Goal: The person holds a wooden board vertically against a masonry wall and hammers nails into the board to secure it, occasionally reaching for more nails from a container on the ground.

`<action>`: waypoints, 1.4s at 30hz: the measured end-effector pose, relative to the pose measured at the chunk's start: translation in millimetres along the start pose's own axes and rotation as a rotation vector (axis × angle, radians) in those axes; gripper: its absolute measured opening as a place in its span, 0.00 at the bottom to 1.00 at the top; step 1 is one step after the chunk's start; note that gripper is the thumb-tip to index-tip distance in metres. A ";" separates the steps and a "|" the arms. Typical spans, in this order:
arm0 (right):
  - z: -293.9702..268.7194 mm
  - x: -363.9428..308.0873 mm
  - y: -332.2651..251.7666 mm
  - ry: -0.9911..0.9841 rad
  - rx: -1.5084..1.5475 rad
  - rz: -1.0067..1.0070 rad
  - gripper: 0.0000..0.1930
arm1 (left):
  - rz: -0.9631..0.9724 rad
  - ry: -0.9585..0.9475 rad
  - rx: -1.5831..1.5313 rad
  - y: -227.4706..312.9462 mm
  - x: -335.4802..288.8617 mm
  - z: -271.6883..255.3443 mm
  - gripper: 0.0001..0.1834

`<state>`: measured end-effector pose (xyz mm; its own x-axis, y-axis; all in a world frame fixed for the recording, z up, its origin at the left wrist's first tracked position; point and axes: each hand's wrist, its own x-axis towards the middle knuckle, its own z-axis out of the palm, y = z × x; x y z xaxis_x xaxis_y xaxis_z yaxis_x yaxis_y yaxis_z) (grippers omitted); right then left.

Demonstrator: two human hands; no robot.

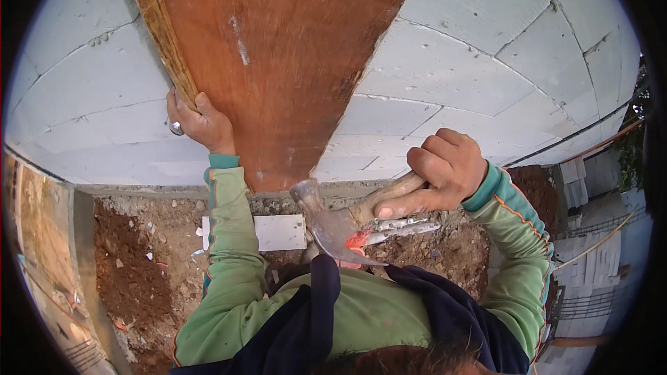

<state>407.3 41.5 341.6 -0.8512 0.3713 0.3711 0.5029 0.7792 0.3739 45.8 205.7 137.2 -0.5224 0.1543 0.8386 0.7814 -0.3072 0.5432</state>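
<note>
A reddish-brown plywood board (278,48) stands against the pale block wall, with a rough wooden batten (161,24) along its left edge. My left hand (201,121) is closed round the lower part of that batten, thumb toward the board, a ring on one finger. In front of my chest, my right hand (445,173) grips the wooden handle of a claw hammer (333,229). The hammer's metal head is off to the left of that hand, below the board's lower end and apart from it.
The wall (431,69) of large pale blocks rises on both sides of the board. Below lies rubble-strewn soil (132,264) with a white flat piece (278,232) on it. Stacked pale blocks (590,271) stand at the far right, and a low concrete edge (90,271) runs at left.
</note>
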 end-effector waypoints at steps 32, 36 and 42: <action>25.2 -12.1 8.2 -0.127 -0.240 0.223 0.36 | -0.016 -0.013 -0.026 0.3 -2.0 3.6 0.29; 27.9 -31.9 28.8 -0.032 -0.133 0.032 0.37 | -0.033 -0.013 -0.029 2.9 -2.4 7.2 0.27; 23.7 -18.6 21.4 -0.035 -0.160 0.103 0.39 | -0.009 -0.006 -0.030 -2.0 0.8 3.4 0.26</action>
<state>430.3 63.2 322.5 -0.7974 0.4642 0.3857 0.6026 0.6473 0.4667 45.0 209.6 136.9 -0.5271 0.1633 0.8339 0.7659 -0.3339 0.5495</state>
